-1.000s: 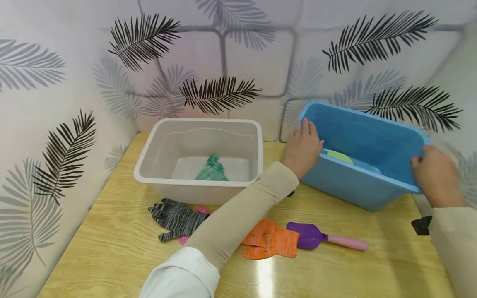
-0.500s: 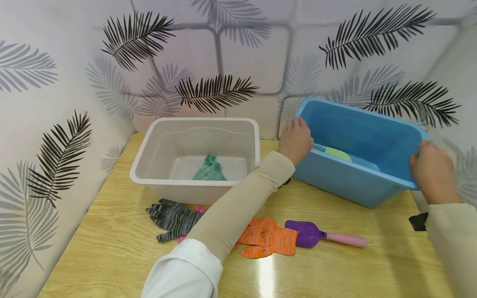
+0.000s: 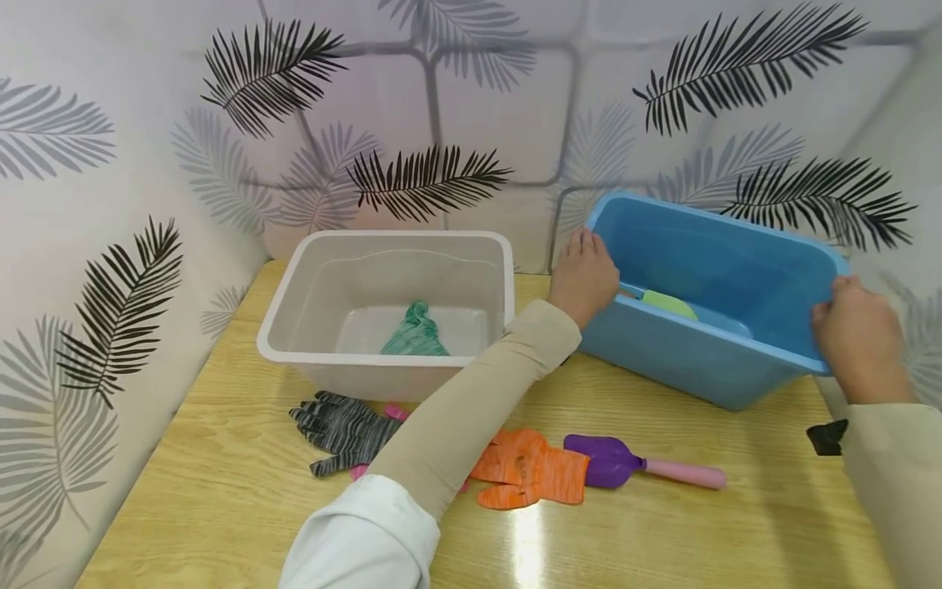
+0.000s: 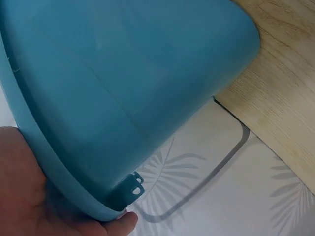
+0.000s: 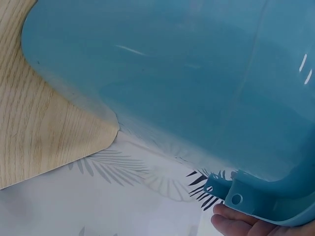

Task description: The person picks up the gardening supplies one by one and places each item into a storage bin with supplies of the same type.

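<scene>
A blue plastic tub (image 3: 677, 348) stands at an angle at the back right of the wooden table. My left hand (image 3: 585, 278) grips its left rim; in the left wrist view, that hand (image 4: 29, 196) lies along the rim with a fingertip at the corner. On the opposite end my right hand (image 3: 861, 339) holds the rim, and its fingers (image 5: 231, 223) show beneath the edge in the right wrist view. Inside the tub lies a light green object (image 3: 668, 304), partly hidden by the front wall.
A whitish tub (image 3: 401, 360) with a green knit item (image 3: 415, 331) stands to the left. In front lie a grey striped glove (image 3: 349, 429) over something pink, an orange glove (image 3: 533, 470) and a purple hand shovel (image 3: 607, 462). A patterned wall (image 3: 530, 131) rises behind.
My left hand has slid a little left, further onto the tub's left end. The right hand keeps its hold. The whole view has shifted slightly; the other objects lie as before.
</scene>
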{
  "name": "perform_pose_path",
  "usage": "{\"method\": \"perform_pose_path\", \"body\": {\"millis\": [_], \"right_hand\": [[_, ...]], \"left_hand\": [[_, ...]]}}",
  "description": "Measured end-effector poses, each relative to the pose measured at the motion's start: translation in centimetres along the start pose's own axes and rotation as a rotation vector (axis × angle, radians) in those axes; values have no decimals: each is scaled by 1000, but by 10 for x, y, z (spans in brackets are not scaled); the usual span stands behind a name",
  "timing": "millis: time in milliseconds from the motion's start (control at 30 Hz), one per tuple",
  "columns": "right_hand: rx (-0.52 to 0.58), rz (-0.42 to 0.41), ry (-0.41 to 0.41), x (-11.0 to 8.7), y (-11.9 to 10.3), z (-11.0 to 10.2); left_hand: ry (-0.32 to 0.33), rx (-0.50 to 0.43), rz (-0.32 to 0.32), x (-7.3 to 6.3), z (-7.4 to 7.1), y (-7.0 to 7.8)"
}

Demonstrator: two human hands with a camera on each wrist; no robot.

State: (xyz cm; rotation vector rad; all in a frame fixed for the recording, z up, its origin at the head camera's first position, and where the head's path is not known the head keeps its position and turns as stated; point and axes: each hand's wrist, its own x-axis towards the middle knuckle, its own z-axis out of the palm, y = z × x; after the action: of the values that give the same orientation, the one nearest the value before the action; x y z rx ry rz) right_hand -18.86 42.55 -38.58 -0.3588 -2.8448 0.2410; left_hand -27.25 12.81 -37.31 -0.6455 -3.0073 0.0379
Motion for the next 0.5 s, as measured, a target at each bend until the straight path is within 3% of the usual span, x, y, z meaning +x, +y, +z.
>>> {"method": "perform_pose_path", "body": {"millis": [233, 500], "right_hand": [[-4, -4, -13, 4, 1, 2], [-14, -9, -40, 8, 1, 4]], "left_hand": [[31, 24, -21, -10, 1, 3], [-16, 49, -58, -20, -1, 6]]}}
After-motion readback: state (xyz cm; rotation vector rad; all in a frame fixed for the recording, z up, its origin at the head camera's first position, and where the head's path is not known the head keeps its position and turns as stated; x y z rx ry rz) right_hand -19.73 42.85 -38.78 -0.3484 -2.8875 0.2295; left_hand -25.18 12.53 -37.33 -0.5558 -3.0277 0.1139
